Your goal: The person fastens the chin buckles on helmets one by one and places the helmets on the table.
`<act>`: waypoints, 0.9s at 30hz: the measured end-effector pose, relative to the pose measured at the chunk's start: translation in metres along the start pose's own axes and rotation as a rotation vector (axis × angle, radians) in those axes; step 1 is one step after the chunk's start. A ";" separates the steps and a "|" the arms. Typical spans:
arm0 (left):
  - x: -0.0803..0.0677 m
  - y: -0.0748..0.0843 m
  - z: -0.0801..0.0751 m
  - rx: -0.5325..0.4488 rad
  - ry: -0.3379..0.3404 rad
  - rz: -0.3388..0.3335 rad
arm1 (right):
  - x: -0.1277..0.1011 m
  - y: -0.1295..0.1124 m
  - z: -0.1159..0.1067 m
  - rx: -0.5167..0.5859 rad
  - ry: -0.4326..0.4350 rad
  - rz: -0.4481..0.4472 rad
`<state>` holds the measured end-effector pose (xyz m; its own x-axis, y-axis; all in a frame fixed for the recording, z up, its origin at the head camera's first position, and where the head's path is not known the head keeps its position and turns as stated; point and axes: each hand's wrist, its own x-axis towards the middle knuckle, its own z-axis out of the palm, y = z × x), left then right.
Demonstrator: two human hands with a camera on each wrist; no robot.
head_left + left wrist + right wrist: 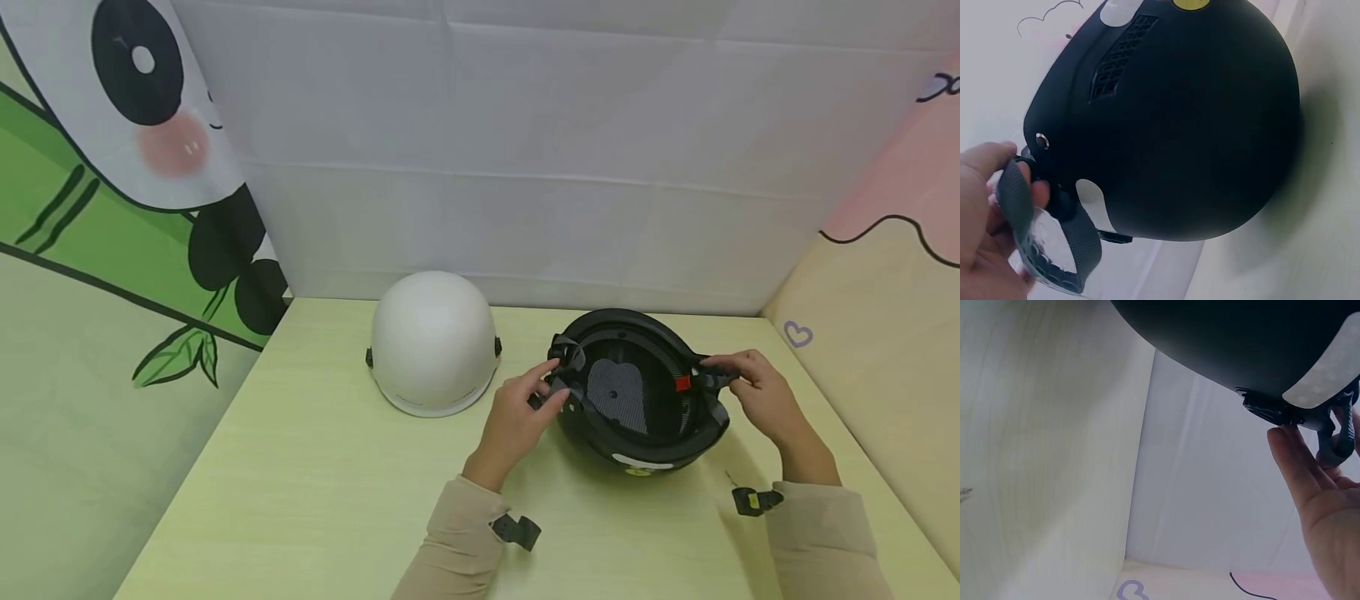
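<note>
A black helmet (660, 446) lies upside down on the table, its dark inside and grey-patterned pad (617, 392) facing up. At its left rim, my left hand (519, 417) pinches the grey chin strap (1082, 247), which hangs in a loop in the left wrist view. My right hand (767, 398) holds the strap (1342, 439) at the opposite rim, beside a red buckle part (682, 383). In the right wrist view, fingertips of that hand come up under a black side fitting (1266, 407); its thumb is partly hidden.
To the left stands a white helmet (433, 343), dome up, with dark fittings on both sides. The pale wood-grain table (300, 475) meets a white cloth backdrop (525, 233) behind, with printed cloth panels at both sides. Small dark devices sit on both sleeve cuffs.
</note>
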<state>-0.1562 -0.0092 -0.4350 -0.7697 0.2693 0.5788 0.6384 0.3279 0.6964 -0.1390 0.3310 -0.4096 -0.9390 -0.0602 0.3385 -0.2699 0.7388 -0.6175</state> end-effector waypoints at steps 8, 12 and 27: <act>0.002 0.004 -0.003 0.072 -0.035 -0.112 | -0.003 0.001 0.004 -0.010 -0.020 -0.036; 0.002 0.007 -0.004 0.086 -0.059 -0.168 | -0.003 0.001 0.005 -0.035 -0.062 0.000; 0.002 0.011 -0.004 0.146 0.056 -0.146 | -0.005 0.003 -0.002 -0.099 -0.118 -0.029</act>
<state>-0.1509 -0.0087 -0.4248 -0.8501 0.1600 0.5017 0.5098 0.4887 0.7080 -0.1350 0.3353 -0.4117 -0.9513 -0.1568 0.2654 -0.2804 0.7980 -0.5335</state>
